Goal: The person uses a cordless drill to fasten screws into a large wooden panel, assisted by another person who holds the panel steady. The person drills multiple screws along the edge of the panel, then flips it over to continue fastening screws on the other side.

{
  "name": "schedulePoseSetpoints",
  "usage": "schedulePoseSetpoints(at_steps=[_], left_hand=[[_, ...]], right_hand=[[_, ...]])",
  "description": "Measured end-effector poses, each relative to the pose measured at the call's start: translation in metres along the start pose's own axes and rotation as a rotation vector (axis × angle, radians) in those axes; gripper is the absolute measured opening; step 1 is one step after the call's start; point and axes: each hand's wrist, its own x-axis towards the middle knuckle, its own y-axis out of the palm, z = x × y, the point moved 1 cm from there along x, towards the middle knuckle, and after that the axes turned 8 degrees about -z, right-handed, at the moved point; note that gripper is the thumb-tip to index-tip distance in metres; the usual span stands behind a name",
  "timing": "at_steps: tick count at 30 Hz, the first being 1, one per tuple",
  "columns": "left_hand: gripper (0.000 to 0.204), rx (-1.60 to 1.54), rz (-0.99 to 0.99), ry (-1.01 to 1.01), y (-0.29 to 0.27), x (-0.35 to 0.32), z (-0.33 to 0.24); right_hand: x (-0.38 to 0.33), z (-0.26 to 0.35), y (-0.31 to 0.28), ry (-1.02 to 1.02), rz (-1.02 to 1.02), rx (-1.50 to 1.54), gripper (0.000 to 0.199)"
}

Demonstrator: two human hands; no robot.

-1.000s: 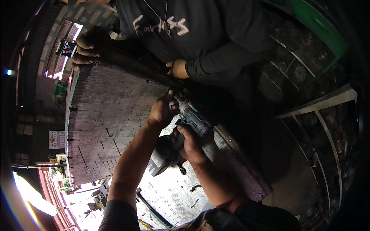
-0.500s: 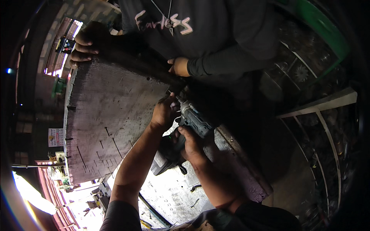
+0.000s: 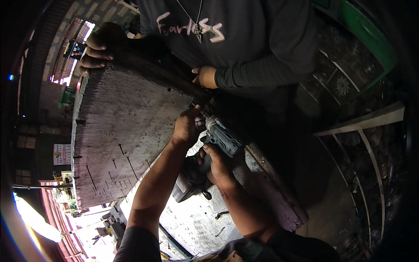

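My right hand (image 3: 216, 163) is wrapped round the grip of a grey-blue cordless drill (image 3: 223, 136). The drill's nose points up and left at the lower edge of a big tilted wooden board (image 3: 126, 105). Just at the drill's nose, my left hand (image 3: 187, 126) has its fingers closed against that edge; what they pinch is too dark to make out. Several long nails or screws (image 3: 132, 168) stick out of the board's face. Across from me, a co-worker grips the board's top corner with one hand (image 3: 98, 48) and keeps the other hand (image 3: 205, 77) by its dark edge.
Under the drill lies a worn pale bench top (image 3: 192, 222) with a thick dark edge (image 3: 279, 192). A small bent dark piece (image 3: 221, 214) rests on it. Metal frames and racks (image 3: 362, 118) stand at the right, and bright daylight comes in at the lower left.
Almost nothing differs. My view has shifted slightly; both hands and the drill keep their place at the board's edge, and the co-worker's hands stay put.
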Motion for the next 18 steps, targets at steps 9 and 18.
schedulePoseSetpoints(at_steps=[9, 18], left_hand=[[0.022, 0.131, -0.005, 0.090, 0.000, -0.007, -0.006], [0.024, 0.015, 0.070, 0.000, -0.008, 0.000, -0.003]], right_hand=[[0.000, 0.000, 0.000, -0.029, -0.002, -0.002, 0.014], [0.001, -0.003, 0.001, -0.016, 0.007, 0.005, 0.012]])
